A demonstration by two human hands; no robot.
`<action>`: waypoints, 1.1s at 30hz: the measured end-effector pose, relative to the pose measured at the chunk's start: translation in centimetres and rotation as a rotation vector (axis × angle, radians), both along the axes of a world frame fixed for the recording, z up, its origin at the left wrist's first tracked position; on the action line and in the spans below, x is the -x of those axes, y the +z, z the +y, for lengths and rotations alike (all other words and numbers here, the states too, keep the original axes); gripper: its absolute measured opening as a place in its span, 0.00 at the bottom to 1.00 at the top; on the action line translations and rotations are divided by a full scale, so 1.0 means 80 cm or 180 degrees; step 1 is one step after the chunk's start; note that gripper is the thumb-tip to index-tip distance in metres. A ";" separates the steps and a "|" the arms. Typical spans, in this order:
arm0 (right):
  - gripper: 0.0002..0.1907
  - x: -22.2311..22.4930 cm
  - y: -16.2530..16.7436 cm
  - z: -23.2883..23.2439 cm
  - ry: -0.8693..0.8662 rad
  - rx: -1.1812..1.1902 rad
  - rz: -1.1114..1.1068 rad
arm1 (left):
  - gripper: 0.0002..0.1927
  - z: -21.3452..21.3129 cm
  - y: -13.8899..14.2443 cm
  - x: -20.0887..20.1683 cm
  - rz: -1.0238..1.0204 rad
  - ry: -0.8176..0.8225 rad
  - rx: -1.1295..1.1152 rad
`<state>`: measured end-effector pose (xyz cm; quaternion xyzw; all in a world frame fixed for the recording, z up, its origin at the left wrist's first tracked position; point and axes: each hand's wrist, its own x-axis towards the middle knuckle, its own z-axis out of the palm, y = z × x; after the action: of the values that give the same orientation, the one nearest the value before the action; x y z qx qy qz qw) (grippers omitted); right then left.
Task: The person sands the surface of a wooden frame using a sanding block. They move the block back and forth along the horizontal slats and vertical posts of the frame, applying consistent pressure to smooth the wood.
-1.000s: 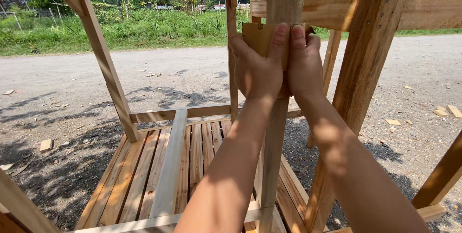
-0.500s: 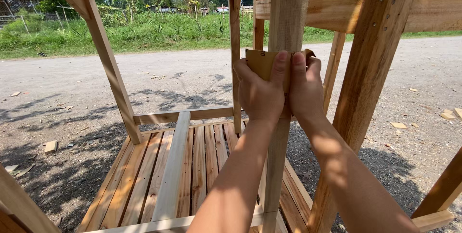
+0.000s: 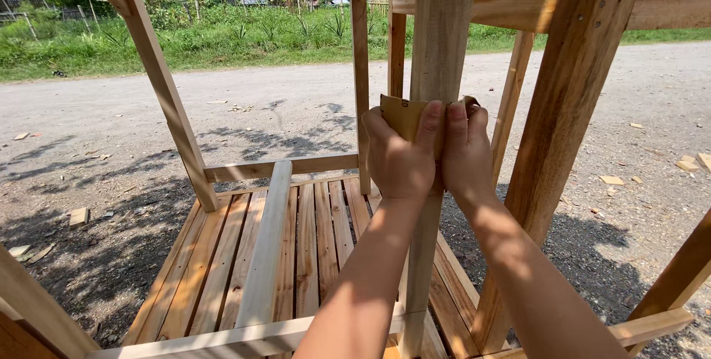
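Observation:
Both my hands grip an upright wooden post (image 3: 443, 40) of a timber frame. My left hand (image 3: 400, 155) and my right hand (image 3: 465, 153) press a brown sheet of sandpaper (image 3: 402, 114) wrapped around the post at mid height. The fingers of both hands close over the sandpaper, thumbs behind the post. The post runs from the top beam down to the frame's lower rail (image 3: 222, 338).
A slatted wooden floor (image 3: 311, 248) lies below, with a loose pale plank (image 3: 265, 255) resting on it. A thick slanted post (image 3: 570, 129) stands right of my hands, another slanted post (image 3: 159, 85) at left. Gravel ground with wood scraps (image 3: 78, 216) surrounds the frame; grass lies beyond.
My hands have slid down the post with the sandpaper, from near the upper beam to mid height.

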<state>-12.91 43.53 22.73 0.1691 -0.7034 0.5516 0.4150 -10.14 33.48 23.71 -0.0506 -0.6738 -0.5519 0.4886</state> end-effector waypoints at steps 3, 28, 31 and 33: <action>0.42 0.032 0.078 0.014 0.0244 0.0147 -0.0057 | 0.49 0.004 0.067 0.021 0.0018 -0.0091 -0.0115; 0.47 -0.039 -0.060 -0.015 -0.0156 -0.0111 -0.0378 | 0.50 -0.011 -0.062 -0.033 -0.0583 -0.0063 0.0222; 0.47 -0.032 -0.042 -0.012 -0.0076 -0.0006 -0.0434 | 0.49 -0.012 -0.044 -0.023 -0.0471 -0.0136 0.0164; 0.47 -0.011 0.020 -0.002 -0.0218 -0.0027 -0.0795 | 0.50 -0.003 0.007 0.004 -0.0095 -0.0051 -0.0099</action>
<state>-12.06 43.40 24.29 0.0767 -0.7574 0.5509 0.3420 -10.49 33.27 24.25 -0.0402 -0.6720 -0.5669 0.4748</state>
